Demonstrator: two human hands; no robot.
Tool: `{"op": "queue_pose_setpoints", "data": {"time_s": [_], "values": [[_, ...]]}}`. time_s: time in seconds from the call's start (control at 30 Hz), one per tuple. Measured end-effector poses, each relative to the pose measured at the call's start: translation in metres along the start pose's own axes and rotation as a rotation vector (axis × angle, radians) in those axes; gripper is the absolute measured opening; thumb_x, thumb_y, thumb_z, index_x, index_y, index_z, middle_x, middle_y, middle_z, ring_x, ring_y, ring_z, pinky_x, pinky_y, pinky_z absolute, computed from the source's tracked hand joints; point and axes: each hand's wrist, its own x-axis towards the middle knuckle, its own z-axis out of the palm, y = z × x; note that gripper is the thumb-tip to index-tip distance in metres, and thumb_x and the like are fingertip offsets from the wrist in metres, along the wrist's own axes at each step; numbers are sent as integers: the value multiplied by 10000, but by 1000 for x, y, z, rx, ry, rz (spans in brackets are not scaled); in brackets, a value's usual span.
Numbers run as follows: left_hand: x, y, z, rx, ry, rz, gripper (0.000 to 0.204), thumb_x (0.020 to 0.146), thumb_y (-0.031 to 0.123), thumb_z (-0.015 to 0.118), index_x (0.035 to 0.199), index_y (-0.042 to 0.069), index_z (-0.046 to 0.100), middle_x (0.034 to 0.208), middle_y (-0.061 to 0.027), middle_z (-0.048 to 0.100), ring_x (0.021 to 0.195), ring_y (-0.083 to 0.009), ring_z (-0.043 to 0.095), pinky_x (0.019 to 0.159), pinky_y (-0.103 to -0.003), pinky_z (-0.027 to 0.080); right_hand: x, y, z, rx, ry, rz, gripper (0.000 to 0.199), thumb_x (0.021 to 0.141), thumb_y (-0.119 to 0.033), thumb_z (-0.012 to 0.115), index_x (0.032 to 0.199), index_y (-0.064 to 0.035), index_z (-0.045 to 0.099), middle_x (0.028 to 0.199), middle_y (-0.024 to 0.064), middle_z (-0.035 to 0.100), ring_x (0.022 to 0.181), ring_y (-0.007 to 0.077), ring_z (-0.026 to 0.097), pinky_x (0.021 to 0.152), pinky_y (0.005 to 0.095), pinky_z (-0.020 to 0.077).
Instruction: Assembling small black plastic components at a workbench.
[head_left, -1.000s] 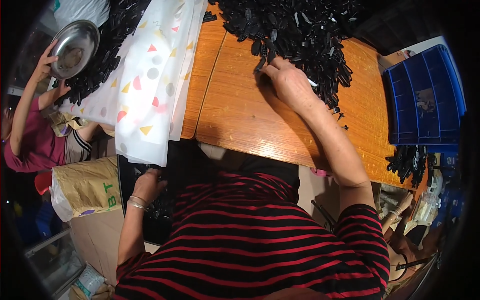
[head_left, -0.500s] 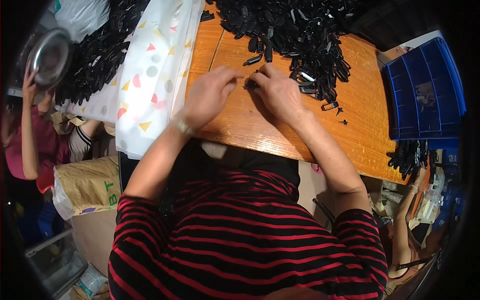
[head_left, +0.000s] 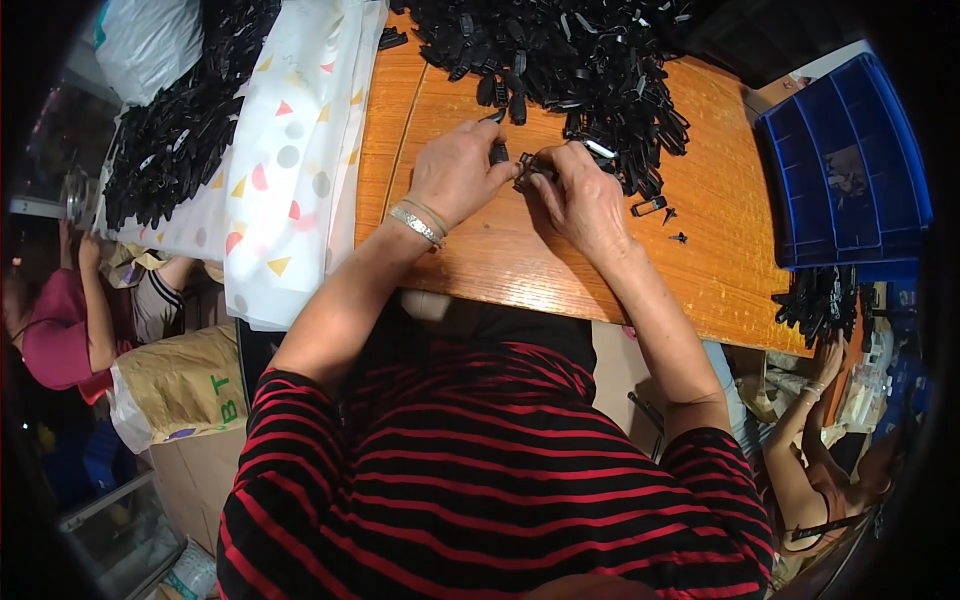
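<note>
My left hand (head_left: 458, 172), with a metal bracelet at its wrist, curls around an elongated black plastic piece (head_left: 498, 153); its thumb reaches toward my right fingertips. My right hand (head_left: 578, 192) pinches a small black open-framed plastic part (head_left: 524, 168), its exact kind too small to make out. The two hands nearly meet above the wooden table (head_left: 470, 245). Just beyond them spreads a big heap of black plastic pieces (head_left: 560, 55). A loose black rectangular frame (head_left: 648, 206) and two tiny black bits (head_left: 678, 237) lie right of my right hand.
White patterned sheeting (head_left: 290, 180) covers the table's left side, beside another black heap (head_left: 170, 150). A blue crate (head_left: 840, 165) tilts at the right edge. Co-workers sit on both sides; one's hand (head_left: 828, 360) is at a black pile (head_left: 815, 305) on the right.
My left hand has moved right and closed around a black piece, coming up to the part in my right hand. An elongated piece that lay beyond the hands is no longer seen lying free.
</note>
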Motion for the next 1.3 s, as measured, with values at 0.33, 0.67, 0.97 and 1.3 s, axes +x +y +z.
{"op": "queue_pose_setpoints", "data": {"time_s": [0.33, 0.67, 0.97, 1.3], "values": [[-1, 3, 0, 2, 5, -124, 239, 779, 228, 700, 946, 65, 649, 893, -108, 662, 796, -295, 659, 674, -401, 526, -6, 3, 4, 102, 71, 61, 207, 825, -103, 717, 975, 10, 630, 864, 142, 625, 733, 269, 650, 632, 333, 517], [-8, -5, -15, 115, 54, -45, 171, 825, 105, 620, 982, 58, 667, 926, -126, 636, 837, -334, 630, 733, -422, 513, -10, 2, 5, 90, 54, 78, 227, 817, -111, 731, 976, 19, 634, 836, 126, 618, 665, 225, 630, 584, 316, 499], [-10, -14, -5, 126, 65, 0, 131, 826, 173, 684, 895, 63, 700, 850, -104, 606, 851, -284, 618, 716, -387, 502, -12, 0, 6, 119, 57, 86, 232, 816, -118, 737, 986, 10, 645, 849, 118, 622, 650, 212, 617, 573, 308, 489], [-8, -11, -8, 102, 19, 42, 213, 789, 177, 720, 967, 60, 710, 861, -105, 612, 800, -308, 619, 714, -387, 502, -13, -2, 10, 162, 63, 90, 218, 823, -106, 725, 985, 13, 641, 844, 118, 619, 679, 215, 615, 599, 311, 495]]}}
